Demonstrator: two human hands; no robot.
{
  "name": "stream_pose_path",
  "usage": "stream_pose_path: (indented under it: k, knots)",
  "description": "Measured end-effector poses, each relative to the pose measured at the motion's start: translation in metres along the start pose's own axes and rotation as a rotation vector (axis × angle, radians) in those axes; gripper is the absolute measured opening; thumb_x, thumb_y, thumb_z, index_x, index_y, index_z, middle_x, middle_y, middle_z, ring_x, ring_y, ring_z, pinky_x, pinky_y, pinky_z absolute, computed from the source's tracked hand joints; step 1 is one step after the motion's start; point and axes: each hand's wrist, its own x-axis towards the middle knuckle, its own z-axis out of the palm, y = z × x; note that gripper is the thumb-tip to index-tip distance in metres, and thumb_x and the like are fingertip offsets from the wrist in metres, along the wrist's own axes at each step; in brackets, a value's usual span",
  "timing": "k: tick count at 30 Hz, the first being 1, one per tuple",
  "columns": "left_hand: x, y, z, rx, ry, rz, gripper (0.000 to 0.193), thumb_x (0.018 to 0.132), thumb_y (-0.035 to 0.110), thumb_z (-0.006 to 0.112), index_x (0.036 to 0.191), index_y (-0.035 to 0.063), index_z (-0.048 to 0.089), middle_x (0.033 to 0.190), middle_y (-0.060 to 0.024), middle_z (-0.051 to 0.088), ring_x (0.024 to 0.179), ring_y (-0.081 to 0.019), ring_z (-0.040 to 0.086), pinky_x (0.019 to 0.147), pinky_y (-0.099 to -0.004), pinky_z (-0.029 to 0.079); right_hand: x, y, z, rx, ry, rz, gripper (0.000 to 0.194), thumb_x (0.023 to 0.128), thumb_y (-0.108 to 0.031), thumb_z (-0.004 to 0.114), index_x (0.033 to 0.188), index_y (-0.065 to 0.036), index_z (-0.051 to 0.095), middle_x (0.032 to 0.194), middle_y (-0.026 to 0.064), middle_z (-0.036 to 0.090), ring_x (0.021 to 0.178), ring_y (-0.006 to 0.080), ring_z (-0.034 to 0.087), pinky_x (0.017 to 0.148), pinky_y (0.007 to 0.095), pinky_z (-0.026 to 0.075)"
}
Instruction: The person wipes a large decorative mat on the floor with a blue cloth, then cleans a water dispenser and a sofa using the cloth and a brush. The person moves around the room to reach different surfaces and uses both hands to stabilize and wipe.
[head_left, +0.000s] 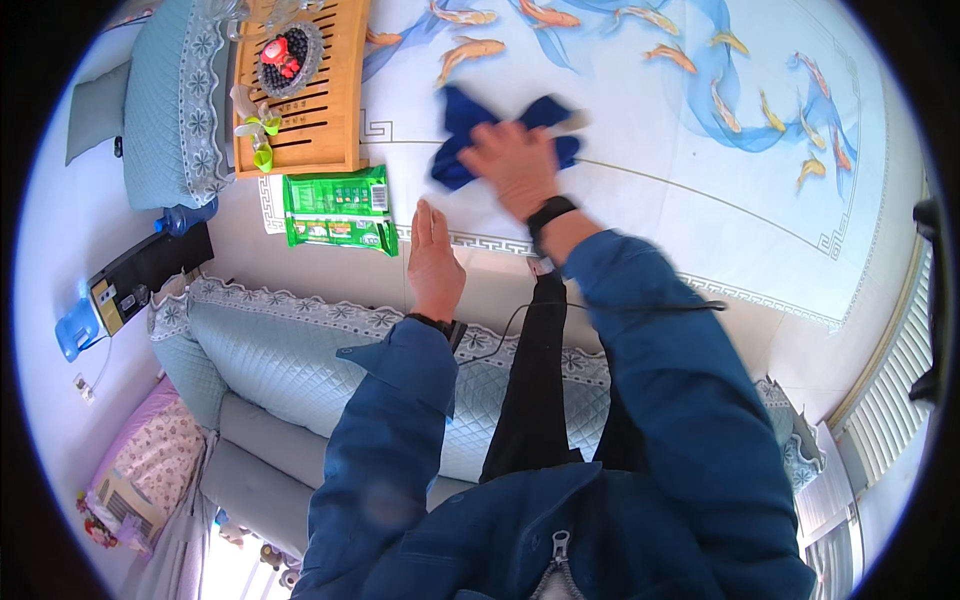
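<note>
My right hand (517, 169) is on a crumpled dark blue cloth (459, 161), palm down with its fingers bent onto the fabric. Hand and cloth are both blurred, and the cloth's folds stick out around the fingers. Under them is a white tablecloth (637, 217) printed with orange koi and blue swirls. My left hand (435, 270) is held near the table's front edge with fingers stretched out, nothing in it. Just left of it, a green plastic wipes packet (337, 210) lies on the tablecloth's edge.
A slatted wooden tea tray (341, 97) holds a glass bowl (307, 60) of dark beads with a red figurine, glassware and lime-green items (264, 156). Behind my legs stands a quilted light-blue sofa (300, 341). A dark cable (517, 319) runs between my arms.
</note>
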Motion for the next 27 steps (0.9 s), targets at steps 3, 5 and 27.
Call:
stream_pose_path:
  k: [3,5,27]
  knots:
    - [0.002,0.001,0.001,-0.011,0.067,0.041,0.058,0.079,-0.009,0.053,0.137,-0.0048,0.044,0.154,-0.0199,0.030,0.142,-0.0366,0.031,0.113,-0.0390,0.034,-0.039,0.104,-0.035,-0.237,-0.027,0.224,0.038,0.080,-0.014,0.058,0.113,-0.033,0.061,0.119,-0.0044,0.055,0.106,0.0219,0.053,0.074,0.0475,0.041]
    - [0.004,0.003,0.001,-0.006,0.028,0.005,0.057,0.080,-0.008,0.053,0.136,-0.0050,0.044,0.154,-0.0199,0.031,0.141,-0.0364,0.032,0.114,-0.0395,0.033,-0.072,0.158,-0.064,-0.291,-0.033,0.459,0.050,0.081,-0.009,0.059,0.124,-0.034,0.059,0.130,-0.0031,0.054,0.114,0.0253,0.052,0.082,0.0501,0.045]
    - [0.003,-0.019,0.022,0.035,0.083,0.008,0.056,0.081,0.003,0.064,0.133,-0.0052,0.045,0.152,-0.0249,0.033,0.141,-0.0403,0.029,0.117,-0.0431,0.027,-0.099,0.076,-0.053,-0.087,-0.071,0.185,0.034,0.078,-0.017,0.060,0.109,-0.029,0.065,0.120,-0.0020,0.055,0.109,0.0213,0.050,0.078,0.0461,0.039]
